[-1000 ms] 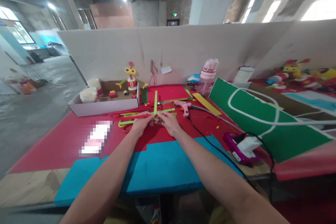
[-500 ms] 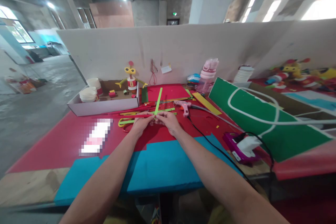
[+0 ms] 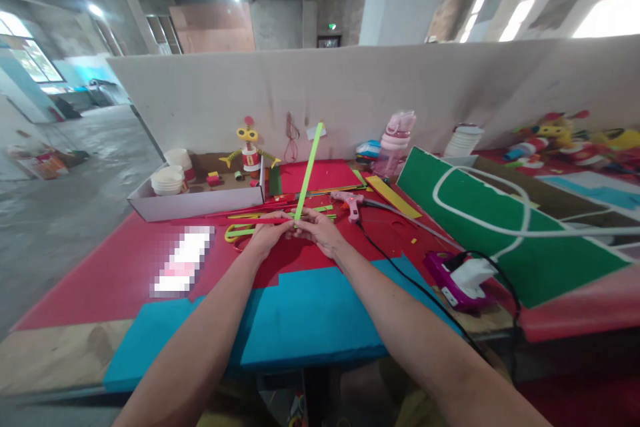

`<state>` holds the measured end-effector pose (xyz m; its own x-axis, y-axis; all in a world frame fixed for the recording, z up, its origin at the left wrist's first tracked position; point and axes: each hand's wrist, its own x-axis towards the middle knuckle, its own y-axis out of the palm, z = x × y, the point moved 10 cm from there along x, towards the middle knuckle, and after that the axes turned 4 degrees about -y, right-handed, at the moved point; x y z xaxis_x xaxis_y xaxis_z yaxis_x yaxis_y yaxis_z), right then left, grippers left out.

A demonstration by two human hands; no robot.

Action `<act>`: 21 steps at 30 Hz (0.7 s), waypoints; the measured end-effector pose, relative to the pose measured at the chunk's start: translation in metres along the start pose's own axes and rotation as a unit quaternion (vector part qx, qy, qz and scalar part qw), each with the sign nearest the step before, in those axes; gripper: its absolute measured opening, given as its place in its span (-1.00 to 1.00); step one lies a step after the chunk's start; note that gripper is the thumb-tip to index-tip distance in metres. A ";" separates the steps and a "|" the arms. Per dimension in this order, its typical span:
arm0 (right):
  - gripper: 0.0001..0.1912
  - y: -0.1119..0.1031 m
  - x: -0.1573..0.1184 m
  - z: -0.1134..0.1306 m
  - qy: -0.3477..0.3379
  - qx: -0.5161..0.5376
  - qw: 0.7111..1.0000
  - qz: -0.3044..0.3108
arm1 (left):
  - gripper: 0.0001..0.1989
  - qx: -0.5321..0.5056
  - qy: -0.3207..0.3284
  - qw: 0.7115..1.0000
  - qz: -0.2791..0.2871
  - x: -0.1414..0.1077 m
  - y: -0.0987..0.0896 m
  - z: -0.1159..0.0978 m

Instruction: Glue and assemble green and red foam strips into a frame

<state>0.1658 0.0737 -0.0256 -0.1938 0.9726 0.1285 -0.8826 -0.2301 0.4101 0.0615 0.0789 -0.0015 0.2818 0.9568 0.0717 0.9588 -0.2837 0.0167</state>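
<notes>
The green strip (image 3: 309, 170) is standing tilted above the worktop (image 3: 105, 273), while the left hand (image 3: 271, 238) and right hand (image 3: 323, 231) are pinching its lower end (each grip being narrow).

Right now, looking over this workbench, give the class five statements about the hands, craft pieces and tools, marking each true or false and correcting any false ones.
1. The green strip rises from where the left hand and right hand meet. True.
2. The glue gun lies left of both hands. False: the glue gun lies to their right.
3. White cups stand at the left end of the box. True.
4. The big board on the right is blue. False: the board is green.
5. The power strip is purple. True.
</notes>
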 end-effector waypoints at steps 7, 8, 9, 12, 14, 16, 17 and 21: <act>-0.69 -0.005 0.002 0.005 -0.021 -0.086 0.996 -0.001 | -0.72 0.000 -0.025 0.999 -0.022 0.000 -0.003 0.006; -0.69 -0.007 0.003 0.005 -0.027 -0.094 0.995 -0.008 | -0.71 -0.005 -0.032 0.999 -0.030 0.000 -0.004 0.007; -0.68 -0.009 0.003 0.006 -0.032 -0.096 0.995 -0.015 | -0.70 -0.008 -0.039 0.998 -0.039 -0.001 -0.005 0.008; -0.65 -0.012 0.003 0.006 -0.036 -0.092 0.994 -0.036 | -0.70 0.006 -0.050 0.997 -0.054 -0.002 -0.008 0.008; -0.63 -0.013 0.003 0.004 -0.029 -0.094 0.994 -0.044 | -0.71 0.025 -0.054 0.997 -0.053 -0.003 -0.009 0.008; -0.62 -0.015 0.003 0.002 -0.021 -0.096 0.994 -0.055 | -0.72 0.029 -0.056 0.997 -0.049 -0.002 -0.009 0.009; -0.61 -0.017 0.003 0.002 -0.020 -0.097 0.993 -0.062 | -0.71 0.026 -0.057 0.997 -0.047 -0.002 -0.009 0.010; -0.60 -0.018 0.002 0.002 -0.019 -0.081 0.994 -0.074 | -0.68 -0.001 -0.054 0.997 -0.051 0.002 -0.010 0.014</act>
<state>0.1818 0.0796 -0.0308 -0.0428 0.9928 0.1118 -0.9584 -0.0724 0.2760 0.0529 0.0850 -0.0153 0.1849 0.9820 -0.0377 0.9827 -0.1842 0.0209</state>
